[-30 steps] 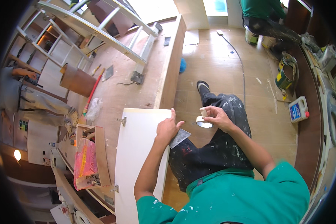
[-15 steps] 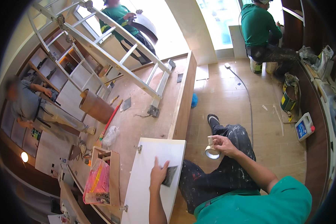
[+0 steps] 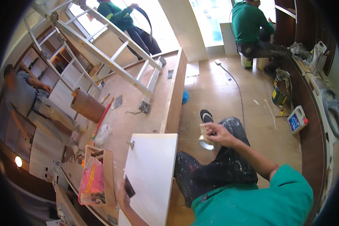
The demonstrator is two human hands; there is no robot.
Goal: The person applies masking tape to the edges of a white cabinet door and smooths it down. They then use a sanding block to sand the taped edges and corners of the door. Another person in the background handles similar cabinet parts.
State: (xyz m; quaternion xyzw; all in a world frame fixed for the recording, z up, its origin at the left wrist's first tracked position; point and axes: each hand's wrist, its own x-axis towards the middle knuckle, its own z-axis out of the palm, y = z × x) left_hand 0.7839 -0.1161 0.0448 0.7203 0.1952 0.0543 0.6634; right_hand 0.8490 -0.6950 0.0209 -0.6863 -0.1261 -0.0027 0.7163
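A white cabinet door [image 3: 150, 169] with a metal hinge [image 3: 130, 144] at its left edge lies in front of me, by the wooden platform's near end. Along the door's left edge, my left hand [image 3: 123, 193] grips a small dark, flat square piece [image 3: 129, 187], perhaps sandpaper; its fingers are partly hidden. Above my knee, my right hand [image 3: 221, 135] holds a roll of masking tape [image 3: 206, 144], with a short strip [image 3: 203, 129] standing up from it between the fingers.
An aluminium ladder [image 3: 116, 62] stands on the wooden platform [image 3: 139, 118]. A wooden box [image 3: 108, 177] with a pink bag sits left of the door. Three other people are around the room. A cable [image 3: 235, 81], paint can [image 3: 280, 92] and white jug [image 3: 297, 119] are on the floor at right.
My left hand has slid left and toward me across the door with the dark piece. The right hand still holds the tape. The view has shifted slightly.
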